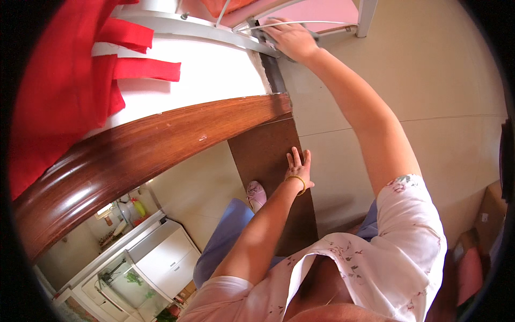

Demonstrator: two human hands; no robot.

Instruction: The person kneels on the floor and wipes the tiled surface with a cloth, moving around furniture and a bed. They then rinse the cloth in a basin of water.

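Note:
My right hand (pixel 293 39) reaches far forward and presses a dark grey cloth (pixel 312 37) near the foot of a white metal rack (pixel 241 40). Part of the cloth is hidden under the palm and fingers. My left hand (pixel 298 167), with a yellow bracelet at the wrist, is held over the edge of a dark brown floor strip (pixel 269 139), its fingers apart and nothing in it. Pink panels show behind the rack's thin white bars.
A wooden door frame (pixel 161 129) crosses the left side, with red fabric (pixel 52 92) hanging over it. A fish tank (pixel 132 285) and white cabinet (pixel 169 261) stand at lower left. A cardboard box (pixel 489 213) is at the right edge. Pale floor tiles (pixel 434 88) spread at right.

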